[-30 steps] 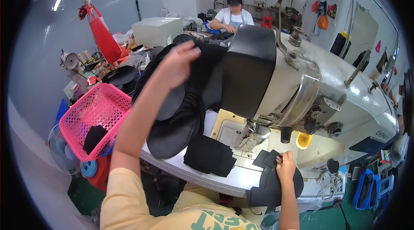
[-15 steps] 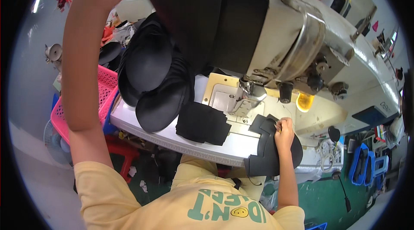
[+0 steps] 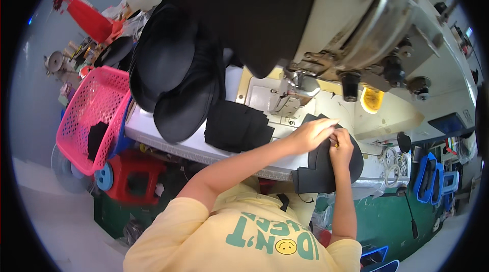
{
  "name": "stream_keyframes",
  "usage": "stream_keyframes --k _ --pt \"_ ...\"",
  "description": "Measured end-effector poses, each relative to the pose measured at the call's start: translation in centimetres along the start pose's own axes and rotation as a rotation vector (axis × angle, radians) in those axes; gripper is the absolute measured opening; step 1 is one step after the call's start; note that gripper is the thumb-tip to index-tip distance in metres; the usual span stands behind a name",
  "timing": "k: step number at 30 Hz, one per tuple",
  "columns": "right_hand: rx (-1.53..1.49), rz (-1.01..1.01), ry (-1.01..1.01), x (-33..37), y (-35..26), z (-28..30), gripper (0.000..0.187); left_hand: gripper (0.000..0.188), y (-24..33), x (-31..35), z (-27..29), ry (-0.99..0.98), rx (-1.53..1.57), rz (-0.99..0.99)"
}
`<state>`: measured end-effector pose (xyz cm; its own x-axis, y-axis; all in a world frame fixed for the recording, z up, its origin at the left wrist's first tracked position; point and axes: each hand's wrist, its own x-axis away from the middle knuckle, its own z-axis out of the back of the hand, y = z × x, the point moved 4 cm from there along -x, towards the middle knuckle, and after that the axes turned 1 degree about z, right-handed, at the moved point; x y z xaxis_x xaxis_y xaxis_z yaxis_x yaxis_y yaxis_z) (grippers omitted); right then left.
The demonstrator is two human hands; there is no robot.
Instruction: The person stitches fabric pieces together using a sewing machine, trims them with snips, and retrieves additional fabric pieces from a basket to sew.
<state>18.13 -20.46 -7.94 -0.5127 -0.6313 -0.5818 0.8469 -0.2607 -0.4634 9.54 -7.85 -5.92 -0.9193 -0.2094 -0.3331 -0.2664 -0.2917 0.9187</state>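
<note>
An industrial sewing machine [image 3: 377, 32] stands over the white table, its presser foot [image 3: 288, 104] left of my hands. My left hand [image 3: 308, 137] reaches across the front of the table, fingers drawn together at the tips; whatever they pinch is too small to make out. Touching its fingertips is my right hand [image 3: 341, 149], curled round a small thing with a yellow part, mostly hidden. Beneath both hands lie flat black fabric pieces [image 3: 316, 177], stepped at the edges, with a rounded piece to the right. A stack of black rectangular pieces [image 3: 237, 128] lies to the left.
Large curved black panels [image 3: 165, 60] are heaped on the table's left. A pink basket [image 3: 119, 81] stands beyond the left edge, above a red stool [image 3: 137, 177]. Blue bins [image 3: 427, 177] sit on the right. A black shape hangs low at top centre.
My left arm has come down from the upper left, bringing the left hand beside the right one. The right hand stays over the black pieces. The view has shifted slightly.
</note>
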Motion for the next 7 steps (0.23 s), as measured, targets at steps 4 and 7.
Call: stream_keyframes --k 4,7 --pt "-0.007 0.109 0.093 0.4 -1.4 2.8 0.019 0.04 -4.0 -2.1 -1.2 -0.335 -0.247 0.167" --pt "-0.071 0.095 0.083 1.4 -1.4 5.9 0.013 0.035 -2.6 0.6 -2.1 -0.356 -0.555 -0.104"
